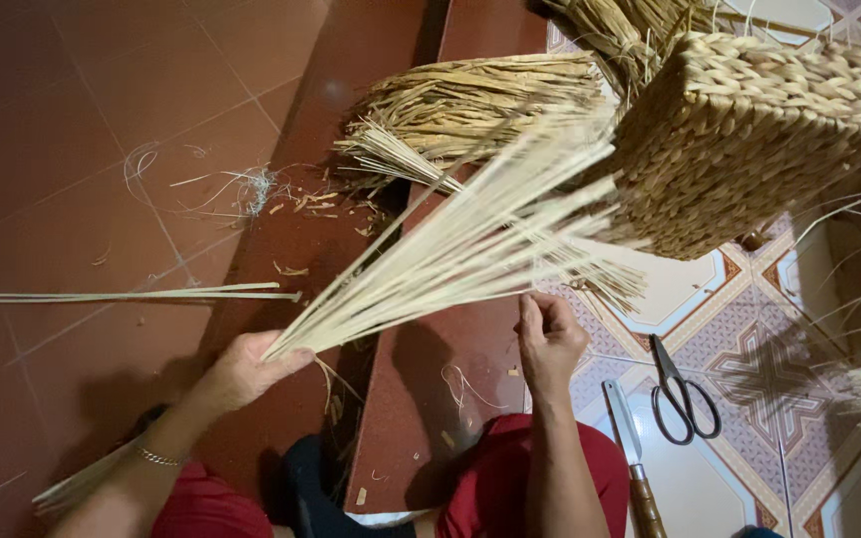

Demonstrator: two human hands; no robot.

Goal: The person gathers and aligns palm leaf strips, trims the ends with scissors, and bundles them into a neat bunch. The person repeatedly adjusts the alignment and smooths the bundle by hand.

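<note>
While the woven basket [749, 139] stands unfinished, pale stalks [450, 249] beside it are clamped by the left hand [246, 369]; one strand is pinched by the right hand [550, 339].

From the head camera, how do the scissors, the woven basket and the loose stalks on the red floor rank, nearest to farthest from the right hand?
Measured from the right hand:
1. Scissors, just to its right on the patterned tiles.
2. Woven basket, above and to the right.
3. Loose stalks, far left on the red floor.
</note>
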